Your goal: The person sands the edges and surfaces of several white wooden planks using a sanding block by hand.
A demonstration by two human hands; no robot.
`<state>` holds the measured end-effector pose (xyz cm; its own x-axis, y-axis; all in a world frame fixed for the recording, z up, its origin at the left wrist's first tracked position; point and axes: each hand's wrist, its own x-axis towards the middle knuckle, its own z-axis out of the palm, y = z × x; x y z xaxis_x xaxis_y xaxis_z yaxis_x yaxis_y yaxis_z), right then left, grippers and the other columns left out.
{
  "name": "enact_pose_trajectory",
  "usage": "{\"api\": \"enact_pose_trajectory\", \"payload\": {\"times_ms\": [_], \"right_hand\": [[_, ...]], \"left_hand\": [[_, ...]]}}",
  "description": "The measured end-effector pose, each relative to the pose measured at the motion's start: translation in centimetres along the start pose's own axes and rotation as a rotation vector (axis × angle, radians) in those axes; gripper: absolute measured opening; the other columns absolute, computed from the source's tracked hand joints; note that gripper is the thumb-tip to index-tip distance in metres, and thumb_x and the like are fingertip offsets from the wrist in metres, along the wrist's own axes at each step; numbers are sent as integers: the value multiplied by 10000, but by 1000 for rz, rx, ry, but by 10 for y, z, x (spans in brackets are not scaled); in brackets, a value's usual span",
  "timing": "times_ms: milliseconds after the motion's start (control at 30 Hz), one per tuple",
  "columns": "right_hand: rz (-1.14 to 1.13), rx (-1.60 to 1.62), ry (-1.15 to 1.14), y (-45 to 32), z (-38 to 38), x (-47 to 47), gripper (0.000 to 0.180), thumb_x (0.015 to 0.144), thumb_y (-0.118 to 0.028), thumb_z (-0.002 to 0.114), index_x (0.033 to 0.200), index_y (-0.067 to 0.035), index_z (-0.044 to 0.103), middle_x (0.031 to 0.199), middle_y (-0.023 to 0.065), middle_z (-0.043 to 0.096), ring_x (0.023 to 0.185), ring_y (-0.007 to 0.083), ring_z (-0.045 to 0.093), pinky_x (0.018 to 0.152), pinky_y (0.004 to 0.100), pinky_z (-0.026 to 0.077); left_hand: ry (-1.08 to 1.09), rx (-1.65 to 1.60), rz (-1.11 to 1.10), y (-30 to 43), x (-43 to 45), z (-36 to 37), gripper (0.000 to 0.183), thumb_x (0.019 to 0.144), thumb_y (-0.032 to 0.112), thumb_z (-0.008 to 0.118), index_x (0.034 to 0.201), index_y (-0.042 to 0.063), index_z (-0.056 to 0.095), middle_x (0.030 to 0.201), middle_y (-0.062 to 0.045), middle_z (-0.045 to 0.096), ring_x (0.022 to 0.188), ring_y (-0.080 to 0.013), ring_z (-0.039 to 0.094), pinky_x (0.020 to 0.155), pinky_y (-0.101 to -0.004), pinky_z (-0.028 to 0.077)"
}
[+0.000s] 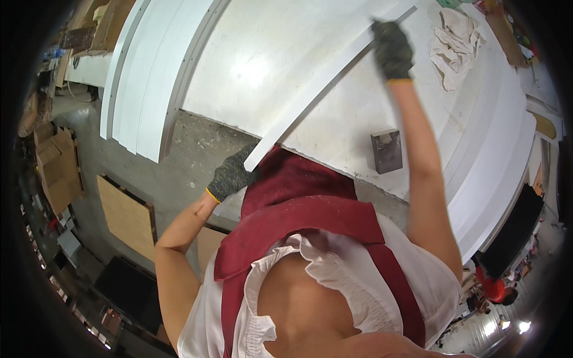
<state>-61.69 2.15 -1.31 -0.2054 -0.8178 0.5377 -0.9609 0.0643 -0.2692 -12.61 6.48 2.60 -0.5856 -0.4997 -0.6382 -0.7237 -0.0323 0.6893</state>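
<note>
A long white strip [329, 78] lies diagonally over the white worktable [233, 76], its near end jutting past the table edge. My left hand [233, 173], in a dark knit glove with a yellow cuff, grips that near end from below. Near the strip's far end is my right hand [393, 51], gloved the same way and blurred; its fingers touch or nearly touch the strip, and whether they hold anything cannot be seen. A dark rectangular block [387, 152] stands on the table below my right hand. A crumpled whitish cloth [456, 47] lies at the upper right.
Long white panels [152, 76] stick out over the table's left edge. More white strips [483, 165] are stacked along the right side. On the floor at left are cardboard boxes [58, 168] and a wooden board [126, 215]. A person in red [492, 286] is far off at lower right.
</note>
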Motion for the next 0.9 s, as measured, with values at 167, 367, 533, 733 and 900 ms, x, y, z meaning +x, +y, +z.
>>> {"api": "enact_pose_trajectory", "payload": {"times_ms": [167,367,533,733,900], "right_hand": [[-309,22,-452,-205,-58,-83,436,885,-104,570,1320,-96,579,828,80,592,811,210,607,689,350,535],[-80,45,-235,-112,-23,-62,317,965,-140,534,1260,-153,650,1095,57,680,1002,230,636,930,346,498],[361,122,-85,-59,-37,-20,218,955,-232,640,1110,-114,739,957,98,717,841,201,663,787,337,532],[-300,-105,-653,-310,-66,-126,260,948,-131,522,1164,-71,653,874,72,594,814,220,592,707,377,515],[-430,249,-753,-324,-56,-146,310,898,-129,534,1175,-24,623,988,107,629,910,264,610,840,409,508]], "left_hand": [[-96,60,-9,15,4,-10,731,779,323,776,1432,150,494,1300,-235,604,1222,-365,583,999,-408,486],[-122,-538,99,-15,-36,-20,507,975,255,598,1403,0,501,1168,-100,675,946,-201,658,880,-341,527],[-156,-673,-67,-94,-78,-11,400,1022,293,460,1247,-8,596,991,-111,697,712,-158,658,643,-296,536],[50,-943,-147,-109,-88,19,240,994,200,496,1086,23,630,740,-48,621,521,-105,534,433,-228,386],[252,-148,505,-132,-67,25,214,996,197,508,1051,34,634,749,-7,623,527,-84,517,435,-218,362]]}}
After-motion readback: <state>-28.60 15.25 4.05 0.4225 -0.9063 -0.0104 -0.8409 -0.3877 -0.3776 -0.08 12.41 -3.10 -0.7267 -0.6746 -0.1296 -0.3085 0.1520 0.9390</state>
